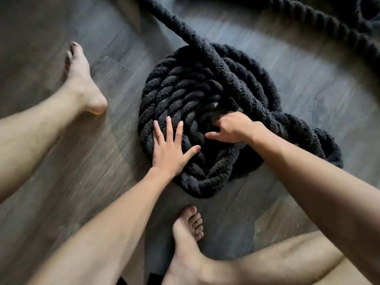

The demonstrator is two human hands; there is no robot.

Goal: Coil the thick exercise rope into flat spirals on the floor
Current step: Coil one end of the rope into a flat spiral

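A thick black twisted rope lies wound into a flat spiral coil [185,89] on the wooden floor. My left hand [170,149] presses flat on the coil's near-left turns, fingers spread and straight. My right hand [232,128] sits near the coil's centre with fingers curled into the rope, gripping an inner turn; the fingertips are hidden among the strands. A loose length of rope [170,23] runs from the coil's far side up to the top of the view. A smaller bunch of turns [320,145] lies at the coil's right.
My bare left foot [82,79] rests on the floor left of the coil, and my right foot [189,229] just in front of it. More loose rope [320,19] curves across the top right. Dark wood planks [308,83] surround the coil.
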